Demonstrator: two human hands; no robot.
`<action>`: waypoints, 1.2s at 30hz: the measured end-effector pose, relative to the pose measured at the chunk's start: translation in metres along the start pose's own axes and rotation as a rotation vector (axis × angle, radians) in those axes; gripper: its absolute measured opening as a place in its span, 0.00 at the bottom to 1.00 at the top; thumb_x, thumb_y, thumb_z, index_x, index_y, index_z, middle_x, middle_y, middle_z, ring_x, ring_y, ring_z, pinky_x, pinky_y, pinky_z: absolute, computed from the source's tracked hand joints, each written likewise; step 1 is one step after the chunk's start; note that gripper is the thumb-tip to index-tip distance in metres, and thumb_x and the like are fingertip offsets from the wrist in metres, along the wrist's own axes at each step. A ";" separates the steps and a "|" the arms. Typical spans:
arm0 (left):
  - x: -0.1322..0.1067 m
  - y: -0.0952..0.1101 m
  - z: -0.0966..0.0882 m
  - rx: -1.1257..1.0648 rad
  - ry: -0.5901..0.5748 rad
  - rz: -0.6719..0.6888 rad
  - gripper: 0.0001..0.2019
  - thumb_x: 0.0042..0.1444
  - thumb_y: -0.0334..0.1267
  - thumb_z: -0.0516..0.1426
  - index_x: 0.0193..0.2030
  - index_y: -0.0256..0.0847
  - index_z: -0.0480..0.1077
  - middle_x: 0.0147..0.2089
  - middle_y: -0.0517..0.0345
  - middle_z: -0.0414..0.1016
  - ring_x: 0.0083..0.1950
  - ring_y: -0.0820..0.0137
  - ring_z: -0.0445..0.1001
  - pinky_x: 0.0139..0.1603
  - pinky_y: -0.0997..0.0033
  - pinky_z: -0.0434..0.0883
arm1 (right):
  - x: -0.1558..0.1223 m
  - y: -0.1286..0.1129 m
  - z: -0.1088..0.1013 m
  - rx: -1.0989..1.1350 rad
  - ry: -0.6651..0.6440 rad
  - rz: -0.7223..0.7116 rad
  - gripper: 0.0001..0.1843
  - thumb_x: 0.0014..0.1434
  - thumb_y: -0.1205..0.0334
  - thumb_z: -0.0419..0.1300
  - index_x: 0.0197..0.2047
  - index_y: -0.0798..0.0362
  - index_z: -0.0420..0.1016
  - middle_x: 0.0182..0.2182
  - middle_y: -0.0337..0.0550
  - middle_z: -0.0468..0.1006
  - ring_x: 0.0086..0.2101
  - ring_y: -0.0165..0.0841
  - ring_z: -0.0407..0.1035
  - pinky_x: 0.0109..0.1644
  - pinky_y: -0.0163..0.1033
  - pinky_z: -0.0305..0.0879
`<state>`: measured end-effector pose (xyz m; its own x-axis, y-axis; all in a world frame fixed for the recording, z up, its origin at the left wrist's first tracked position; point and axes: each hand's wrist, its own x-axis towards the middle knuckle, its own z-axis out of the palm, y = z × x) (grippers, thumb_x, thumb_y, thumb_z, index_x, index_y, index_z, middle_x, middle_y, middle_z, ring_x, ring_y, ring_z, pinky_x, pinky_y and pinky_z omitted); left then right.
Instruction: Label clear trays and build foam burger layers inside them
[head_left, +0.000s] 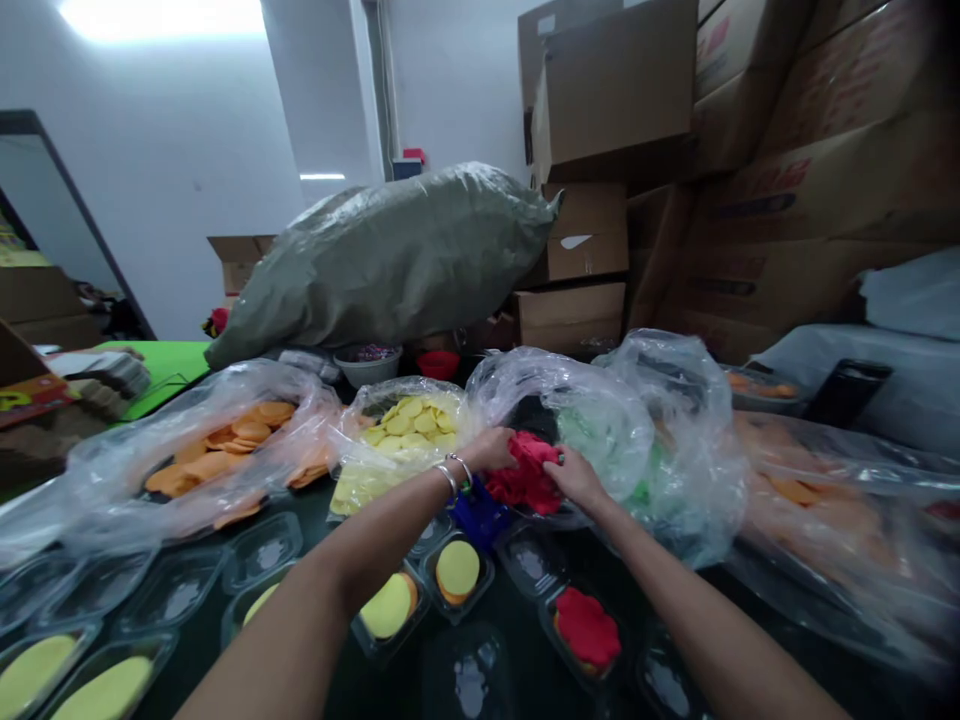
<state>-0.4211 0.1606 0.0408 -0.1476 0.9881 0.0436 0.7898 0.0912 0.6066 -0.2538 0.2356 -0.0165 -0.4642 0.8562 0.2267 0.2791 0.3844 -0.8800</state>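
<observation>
A bunch of soft red flat pieces is between my two hands, above a blue container. My left hand, with bracelets at the wrist, is closed at their left edge, its fingertips partly hidden. From the right, my right hand pinches the edge of the red pieces between thumb and fingers. Below, a clear plastic tray holds a red scalloped piece over an orange one. Nearer the middle, another tray holds a yellow disc on an orange one.
Open plastic bags hold orange discs, yellow discs and green pieces. Several clear trays cover the dark table. Behind lie a large grey sack, a red bowl and stacked cardboard boxes.
</observation>
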 end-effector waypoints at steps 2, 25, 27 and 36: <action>-0.007 0.000 0.002 0.059 0.036 0.052 0.11 0.43 0.28 0.62 0.37 0.36 0.73 0.33 0.55 0.73 0.38 0.64 0.70 0.42 0.69 0.66 | -0.001 -0.002 -0.003 0.027 0.017 0.058 0.08 0.41 0.68 0.57 0.30 0.51 0.69 0.22 0.36 0.72 0.29 0.35 0.70 0.34 0.37 0.65; -0.023 0.000 0.022 -0.352 0.037 0.152 0.10 0.53 0.35 0.57 0.41 0.37 0.75 0.38 0.56 0.77 0.41 0.68 0.72 0.44 0.73 0.68 | -0.018 -0.021 -0.003 0.457 -0.067 0.098 0.20 0.37 0.55 0.68 0.35 0.52 0.71 0.27 0.37 0.76 0.27 0.32 0.71 0.28 0.35 0.67; -0.026 -0.001 0.023 -0.418 0.039 0.143 0.10 0.51 0.36 0.59 0.40 0.38 0.75 0.38 0.57 0.77 0.41 0.69 0.72 0.47 0.72 0.68 | -0.017 -0.021 0.001 0.444 -0.057 0.098 0.20 0.38 0.53 0.68 0.34 0.52 0.70 0.26 0.37 0.75 0.25 0.32 0.70 0.26 0.35 0.66; -0.037 0.005 0.021 -1.076 0.173 -0.079 0.13 0.56 0.31 0.57 0.48 0.35 0.65 0.44 0.48 0.74 0.40 0.71 0.75 0.44 0.68 0.73 | -0.019 -0.052 0.010 0.317 0.061 -0.039 0.27 0.41 0.42 0.67 0.38 0.52 0.69 0.33 0.43 0.75 0.35 0.38 0.71 0.42 0.44 0.68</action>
<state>-0.3991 0.1269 0.0256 -0.3230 0.9458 0.0343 -0.1475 -0.0861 0.9853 -0.2680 0.1956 0.0203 -0.4156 0.8657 0.2791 -0.0181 0.2989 -0.9541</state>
